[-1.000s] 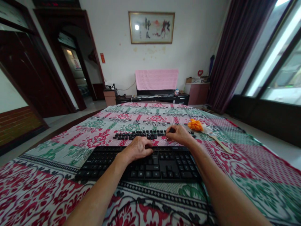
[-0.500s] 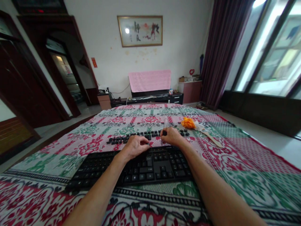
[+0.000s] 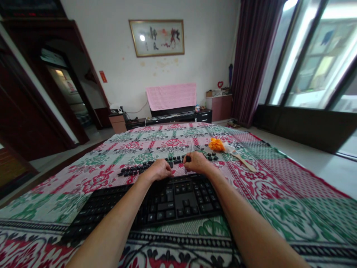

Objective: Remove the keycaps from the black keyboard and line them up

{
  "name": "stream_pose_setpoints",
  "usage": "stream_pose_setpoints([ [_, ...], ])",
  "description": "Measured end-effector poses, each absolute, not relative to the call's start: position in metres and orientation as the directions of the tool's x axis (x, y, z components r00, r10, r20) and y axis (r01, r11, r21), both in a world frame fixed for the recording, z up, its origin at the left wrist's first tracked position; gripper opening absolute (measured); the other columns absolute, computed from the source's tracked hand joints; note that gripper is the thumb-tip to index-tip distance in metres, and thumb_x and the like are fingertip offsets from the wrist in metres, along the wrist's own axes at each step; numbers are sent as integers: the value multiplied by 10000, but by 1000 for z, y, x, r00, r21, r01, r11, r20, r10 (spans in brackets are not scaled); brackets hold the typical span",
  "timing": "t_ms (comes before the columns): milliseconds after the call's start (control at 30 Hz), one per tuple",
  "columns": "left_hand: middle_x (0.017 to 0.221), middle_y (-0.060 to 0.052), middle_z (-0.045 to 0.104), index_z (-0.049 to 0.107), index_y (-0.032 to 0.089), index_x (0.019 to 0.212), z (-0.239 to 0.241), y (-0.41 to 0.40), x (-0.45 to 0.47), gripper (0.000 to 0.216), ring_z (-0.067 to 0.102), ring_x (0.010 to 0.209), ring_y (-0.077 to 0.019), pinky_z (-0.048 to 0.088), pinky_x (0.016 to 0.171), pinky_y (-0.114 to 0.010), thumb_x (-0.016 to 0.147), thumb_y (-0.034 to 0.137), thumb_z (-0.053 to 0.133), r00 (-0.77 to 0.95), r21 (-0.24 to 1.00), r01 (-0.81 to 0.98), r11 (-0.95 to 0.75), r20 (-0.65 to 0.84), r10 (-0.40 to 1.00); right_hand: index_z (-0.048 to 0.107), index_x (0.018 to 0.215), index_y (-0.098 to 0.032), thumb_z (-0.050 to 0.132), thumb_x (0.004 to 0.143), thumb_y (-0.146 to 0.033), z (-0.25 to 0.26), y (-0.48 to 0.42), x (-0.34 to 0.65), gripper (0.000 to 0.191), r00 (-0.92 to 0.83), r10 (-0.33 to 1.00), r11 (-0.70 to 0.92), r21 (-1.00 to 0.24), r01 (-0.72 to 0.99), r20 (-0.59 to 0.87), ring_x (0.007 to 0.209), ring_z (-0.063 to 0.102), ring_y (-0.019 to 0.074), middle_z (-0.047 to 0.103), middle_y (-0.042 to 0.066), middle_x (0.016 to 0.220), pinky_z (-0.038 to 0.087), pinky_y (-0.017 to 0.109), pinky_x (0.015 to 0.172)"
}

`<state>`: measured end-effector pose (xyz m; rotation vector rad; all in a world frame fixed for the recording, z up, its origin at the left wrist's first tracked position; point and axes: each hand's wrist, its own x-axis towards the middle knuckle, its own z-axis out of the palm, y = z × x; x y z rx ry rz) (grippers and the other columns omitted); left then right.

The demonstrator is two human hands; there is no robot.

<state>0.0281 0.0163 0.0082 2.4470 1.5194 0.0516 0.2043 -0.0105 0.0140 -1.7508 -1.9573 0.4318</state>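
A black keyboard (image 3: pixel 156 203) lies on a patterned cloth (image 3: pixel 279 193); several of its keys are off. Beyond it runs a row of loose black keycaps (image 3: pixel 139 168). My left hand (image 3: pixel 159 170) rests at the keyboard's far edge, fingers curled down by the loose keycaps; what it grips is hidden. My right hand (image 3: pixel 196 163) sits just right of it, pinching a small black keycap (image 3: pixel 188 158) between thumb and fingers. The two hands nearly touch.
An orange cloth bundle (image 3: pixel 216 144) and a pale wooden-handled brush (image 3: pixel 242 160) lie on the cloth right of the keycaps. A cable (image 3: pixel 145 243) trails near the front edge. Behind stand a low TV stand with a pink cover (image 3: pixel 171 96), a doorway at left, curtained windows at right.
Both hands have drawn closer together at the keyboard's far edge, the left lifting off the keys. The view has swung right, so everything has slid left in frame.
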Motion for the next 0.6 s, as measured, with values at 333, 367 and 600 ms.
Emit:
stream_pose_setpoints([
  [333, 698, 0, 680, 704, 216, 821, 3, 25, 39, 266, 590, 660, -122, 391, 593, -190, 683, 332, 508, 507, 263, 829, -493, 18, 862, 673, 766, -160, 548, 639, -158, 12, -9, 205, 178, -84, 985, 151, -520, 841, 150, 615, 591, 121, 652, 22, 618, 412, 169, 565],
  [367, 693, 3, 679, 704, 223, 819, 2, 25, 39, 258, 590, 661, -122, 393, 599, -189, 683, 319, 507, 522, 245, 826, -507, 6, 853, 673, 768, -161, 549, 639, -161, 12, -9, 205, 178, -83, 985, 150, -519, 841, 150, 617, 591, 121, 652, 22, 617, 411, 169, 565],
  [600, 783, 5, 683, 695, 269, 857, 5, 25, 39, 254, 597, 749, -139, 408, 654, -198, 666, 310, 533, 521, 116, 844, -523, 51, 852, 673, 778, -164, 543, 644, -168, 11, -7, 205, 187, -87, 985, 151, -508, 848, 147, 637, 590, 124, 659, 25, 643, 412, 175, 580],
])
